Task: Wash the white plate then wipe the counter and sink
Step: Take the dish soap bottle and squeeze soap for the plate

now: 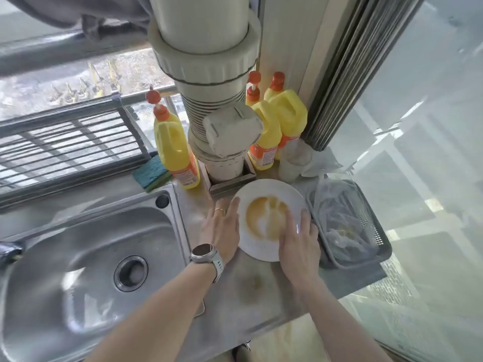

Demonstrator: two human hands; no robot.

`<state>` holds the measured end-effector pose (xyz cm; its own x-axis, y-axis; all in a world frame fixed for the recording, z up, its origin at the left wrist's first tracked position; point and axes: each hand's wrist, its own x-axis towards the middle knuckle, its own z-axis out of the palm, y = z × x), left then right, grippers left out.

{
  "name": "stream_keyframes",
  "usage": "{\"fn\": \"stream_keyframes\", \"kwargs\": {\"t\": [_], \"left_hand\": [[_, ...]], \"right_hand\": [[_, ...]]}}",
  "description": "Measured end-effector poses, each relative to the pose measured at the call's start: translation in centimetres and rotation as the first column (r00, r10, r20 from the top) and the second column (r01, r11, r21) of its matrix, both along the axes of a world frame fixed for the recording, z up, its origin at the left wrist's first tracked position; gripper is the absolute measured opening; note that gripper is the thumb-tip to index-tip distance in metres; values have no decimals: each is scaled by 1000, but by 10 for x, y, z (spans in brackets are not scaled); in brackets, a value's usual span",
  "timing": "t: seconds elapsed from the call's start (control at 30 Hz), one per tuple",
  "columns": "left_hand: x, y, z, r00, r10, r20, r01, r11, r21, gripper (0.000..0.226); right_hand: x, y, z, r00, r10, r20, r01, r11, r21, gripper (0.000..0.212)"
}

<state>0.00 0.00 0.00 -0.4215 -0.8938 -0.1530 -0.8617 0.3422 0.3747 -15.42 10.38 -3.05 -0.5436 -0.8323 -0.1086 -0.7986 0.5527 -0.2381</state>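
Note:
A white plate (271, 194) with an orange-brown smear in its middle lies on the steel counter (235, 296), right of the sink (86, 257). My left hand (222, 228), with a watch on the wrist and a ring on one finger, lies flat with straight fingers against the plate's left rim. Over the plate's right part rests my right hand (300, 241), its straight fingers reaching onto the smear. A green and yellow sponge (151, 173) sits behind the sink's back right corner.
Yellow detergent bottles (175, 150) with orange caps stand around a thick white pipe (217, 100) at the back. A grey basket (376, 231) lined with plastic sits right of the plate. A wire rack (65, 142) runs behind the sink. An orange stain (253, 280) marks the counter.

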Motion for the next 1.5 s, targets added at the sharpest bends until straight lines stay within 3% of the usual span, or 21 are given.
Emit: {"fn": "stream_keyframes", "kwargs": {"t": [0.17, 0.3, 0.63, 0.8, 1.13, 1.5], "left_hand": [[-3, -9, -24, 999, -19, 32, 16, 997, 76, 60], [-5, -14, -28, 1000, -25, 5, 24, 984, 176, 70], [51, -12, -29, 997, 33, -67, -24, 991, 128, 90], [105, -10, -10, 991, 56, -124, -45, 995, 91, 89], [278, 0, 28, 903, 340, -264, -315, 940, 134, 64], [403, -15, -58, 792, 591, -153, -534, 792, 297, 61]], "right_hand": [[3, -6, 0, 997, -7, -77, 10, 999, 36, 76], [3, -6, -5, 997, -42, -61, 44, 998, 33, 72], [33, -15, 9, 969, -185, 166, 199, 978, -69, 57], [78, -17, 30, 943, -220, 248, 256, 959, -124, 47], [226, -39, 42, 919, -102, 382, 144, 986, -82, 68], [340, -100, -42, 934, 97, 344, -149, 980, 128, 59]]}}
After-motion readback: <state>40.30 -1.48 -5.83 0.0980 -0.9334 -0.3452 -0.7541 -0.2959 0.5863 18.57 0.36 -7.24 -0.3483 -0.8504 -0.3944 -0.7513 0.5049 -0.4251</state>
